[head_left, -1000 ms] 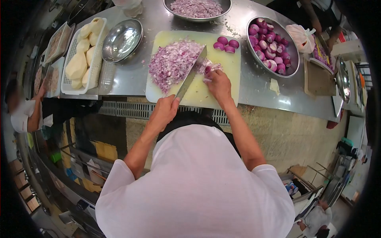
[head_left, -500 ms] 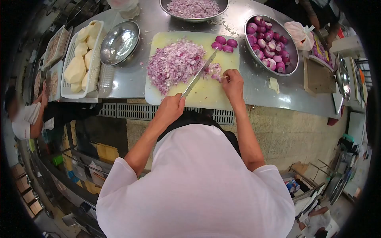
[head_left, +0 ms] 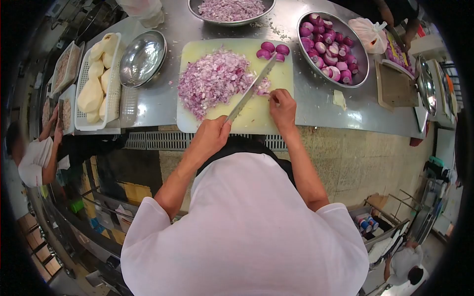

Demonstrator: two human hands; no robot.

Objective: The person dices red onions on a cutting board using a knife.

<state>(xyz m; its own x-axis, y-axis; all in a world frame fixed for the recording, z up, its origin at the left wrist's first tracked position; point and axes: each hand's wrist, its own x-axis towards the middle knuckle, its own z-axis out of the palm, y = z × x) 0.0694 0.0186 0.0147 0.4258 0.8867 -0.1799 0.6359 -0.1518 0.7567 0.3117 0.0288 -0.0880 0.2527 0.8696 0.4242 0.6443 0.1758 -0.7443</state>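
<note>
My left hand (head_left: 212, 134) is closed round the handle of a knife (head_left: 249, 91), whose long blade slants up and right across the cutting board (head_left: 261, 118). Left of the blade lies a broad heap of chopped red onion (head_left: 212, 81). A smaller pile of onion pieces (head_left: 261, 88) sits right of the blade, just beside the curled fingertips of my right hand (head_left: 283, 108). Those fingers are drawn together, and whatever may be in them is hidden. Several peeled onion halves (head_left: 267, 46) rest near the board's top right corner, by the knife tip.
A steel bowl of whole peeled red onions (head_left: 366, 74) stands right of the board. Behind is a bowl of chopped onion (head_left: 232, 10); leftward are a shiny metal bowl (head_left: 143, 59) and a white basket (head_left: 116, 93) of pale peeled vegetables. Another person (head_left: 37, 158) works at far left.
The view has shifted slightly. My right hand has curled a little more beside the small onion pile; the knife stays in nearly the same place. The person at far left has moved their arms.
</note>
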